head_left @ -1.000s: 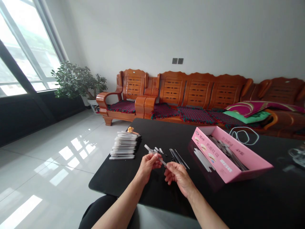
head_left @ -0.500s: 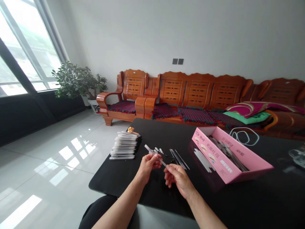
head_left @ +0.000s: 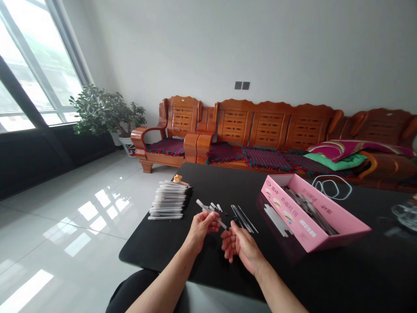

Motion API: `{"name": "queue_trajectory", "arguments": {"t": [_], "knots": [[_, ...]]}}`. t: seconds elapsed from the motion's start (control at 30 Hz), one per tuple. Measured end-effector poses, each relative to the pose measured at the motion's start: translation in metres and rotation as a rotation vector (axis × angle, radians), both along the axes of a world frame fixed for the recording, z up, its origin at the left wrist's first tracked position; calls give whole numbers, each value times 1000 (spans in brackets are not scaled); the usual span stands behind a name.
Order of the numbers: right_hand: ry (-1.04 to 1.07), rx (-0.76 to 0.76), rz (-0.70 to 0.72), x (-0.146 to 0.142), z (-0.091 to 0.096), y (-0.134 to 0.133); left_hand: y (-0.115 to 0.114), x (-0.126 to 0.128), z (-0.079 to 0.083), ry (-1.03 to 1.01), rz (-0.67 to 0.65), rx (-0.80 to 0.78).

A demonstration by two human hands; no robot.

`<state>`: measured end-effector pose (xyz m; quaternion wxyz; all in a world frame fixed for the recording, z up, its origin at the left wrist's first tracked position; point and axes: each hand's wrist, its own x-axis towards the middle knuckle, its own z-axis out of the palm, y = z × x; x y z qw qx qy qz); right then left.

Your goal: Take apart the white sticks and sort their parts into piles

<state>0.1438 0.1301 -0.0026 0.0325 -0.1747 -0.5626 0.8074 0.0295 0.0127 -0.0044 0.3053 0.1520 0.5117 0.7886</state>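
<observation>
A white pen point(head_left: 223, 223) with a dark lower end is pinched between the thumb and fingers of my left hand point(head_left: 202, 227), slanting down to the right. Just beside its lower end, my right hand point(head_left: 241, 244) has thumb and fingers apart, with nothing visible in it. Behind the hands lie several short white pen caps point(head_left: 219, 207) and small black pieces point(head_left: 226, 214). Several thin dark pen refills point(head_left: 241, 218) rest beyond my right hand. Further right are white pen barrels point(head_left: 276, 221). Many pens point(head_left: 167, 201) are stacked at the table's left side.
A pink box point(head_left: 308, 234) holding dark thin sticks stands on the black table point(head_left: 208, 178) at right. Behind it lies a white cable point(head_left: 332, 187), with a glass object point(head_left: 405, 215) at the far right. A small yellow figure point(head_left: 177, 178) sits by the stack. Wooden sofas point(head_left: 270, 126) stand beyond.
My right hand has let go of the pen's lower end and opened, moving slightly away. My left hand keeps its hold on the pen.
</observation>
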Motion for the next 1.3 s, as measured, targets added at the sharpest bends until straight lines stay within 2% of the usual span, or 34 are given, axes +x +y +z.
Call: {"name": "queue_trajectory", "arguments": {"t": [0.13,0.27,0.33,0.4,0.5,0.67,0.83,0.97,1.07,1.17,1.3], "knots": [[14,24,-4,0,0,0,0,0,1,-2,9,-1],[11,193,-71,1,-2,4,-2,-4,3,-37,79,-2],[-11,362,-86,2,-5,11,-3,-9,3,-72,154,-11],[-49,610,-124,2,-10,20,-4,-13,2,-106,225,-13],[-99,955,-203,1,-17,32,-5,-16,0,-139,250,-9],[-133,1237,-266,1,-17,36,-4,-14,2,-162,213,-19],[-267,1556,-289,0,-18,36,-3,-12,2,-157,192,-25],[-320,1628,-260,-4,-22,39,-2,-10,0,-149,166,-33],[-308,1605,-277,-6,-20,38,-2,-10,-3,-148,147,-32],[-161,1475,-269,-4,-11,30,-2,-11,-6,-133,132,-26],[98,1193,-144,1,2,12,0,-6,-8,-109,80,-26]]}}
